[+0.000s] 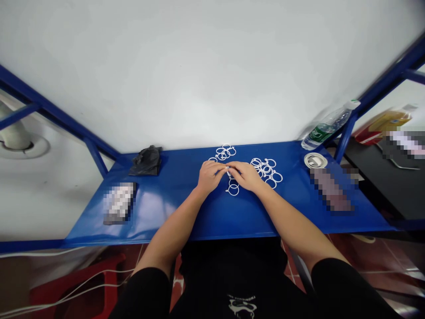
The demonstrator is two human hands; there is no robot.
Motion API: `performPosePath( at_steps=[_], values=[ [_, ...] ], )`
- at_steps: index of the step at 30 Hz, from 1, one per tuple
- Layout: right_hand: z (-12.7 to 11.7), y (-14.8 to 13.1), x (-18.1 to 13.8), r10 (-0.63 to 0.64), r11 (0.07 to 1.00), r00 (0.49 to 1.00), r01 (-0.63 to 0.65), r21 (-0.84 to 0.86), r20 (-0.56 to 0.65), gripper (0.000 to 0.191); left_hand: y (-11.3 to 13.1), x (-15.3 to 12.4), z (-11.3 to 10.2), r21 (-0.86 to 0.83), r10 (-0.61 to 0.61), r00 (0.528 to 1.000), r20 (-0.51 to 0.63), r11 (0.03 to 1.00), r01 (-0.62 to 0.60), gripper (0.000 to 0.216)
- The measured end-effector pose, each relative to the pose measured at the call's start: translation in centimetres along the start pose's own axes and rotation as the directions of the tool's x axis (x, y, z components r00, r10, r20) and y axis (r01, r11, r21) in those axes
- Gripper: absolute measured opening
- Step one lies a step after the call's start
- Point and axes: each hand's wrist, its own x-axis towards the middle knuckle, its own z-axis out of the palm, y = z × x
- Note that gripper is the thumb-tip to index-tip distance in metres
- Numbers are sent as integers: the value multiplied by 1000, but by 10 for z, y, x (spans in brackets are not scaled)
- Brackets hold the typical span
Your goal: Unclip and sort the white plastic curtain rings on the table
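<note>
My left hand (209,177) and my right hand (246,176) meet over the middle of the blue table, both closed. Their fingertips pinch a small white curtain ring (228,172), largely covered by the fingers. Just in front of the hands lie a few more white rings (233,195), each thin with a small knob on its edge. Behind the hands sits a small cluster of rings (226,157). To the right, near my right wrist, several rings (277,182) lie overlapping in a larger pile.
A crumpled black plastic bag (146,160) and a blurred packet (120,204) are on the left. At right stand a water bottle (320,133), a roll of tape (315,161) and a blurred dark object (332,190). Blue frame bars (96,157) flank the table (159,199); a white wall rises behind.
</note>
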Motion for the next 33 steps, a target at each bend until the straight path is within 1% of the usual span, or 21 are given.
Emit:
performPosePath(
  at_steps=[2,3,6,8,9,11,14,17,19,21,24,27,29,31,33],
  values=[
    [0,2,0,-4,1000,1000,4,-11,-17,32,0,-1,1,-16,-13,1000,-19,1000,12,35],
    [1,4,-1,-3,1000,999,3,-22,-36,32,0,-1,2,-21,-10,1000,-5,1000,10,35],
    [2,11,0,14,998,993,-21,-58,-119,31,-1,-2,4,13,8,994,107,1000,-10,31],
    [2,16,0,23,997,989,-34,-75,-148,31,-5,-3,6,83,-43,987,157,996,30,29],
    [2,17,1,18,996,989,-31,-82,-145,31,-8,-3,6,125,-92,983,158,990,73,29],
    [2,19,2,-9,996,996,0,-94,-93,32,-16,-2,6,198,-205,971,127,964,177,28],
    [8,18,1,-39,988,996,50,-144,74,40,-28,-2,3,292,-348,934,77,904,313,28],
    [15,16,-3,3,972,970,54,-227,244,47,-33,-2,0,349,-443,889,117,856,381,28],
    [17,15,-5,33,966,950,50,-255,309,42,-32,-1,-2,355,-466,870,159,849,391,26],
    [16,16,-5,44,965,945,44,-260,324,32,-29,0,-3,358,-469,867,170,849,389,25],
    [12,20,-4,46,971,959,23,-239,278,22,-24,1,-6,399,-495,860,125,819,413,31],
    [9,22,-3,42,982,973,2,-190,227,21,-24,2,-9,472,-550,831,82,756,454,31],
    [9,23,-3,38,986,975,-2,-164,218,23,-25,2,-11,499,-565,819,104,742,448,27],
    [11,22,-2,30,989,974,3,-148,225,24,-27,3,-12,482,-548,826,133,764,429,24],
    [12,21,-2,16,991,975,15,-135,220,24,-28,3,-11,403,-498,856,136,817,411,16]
  ],
)
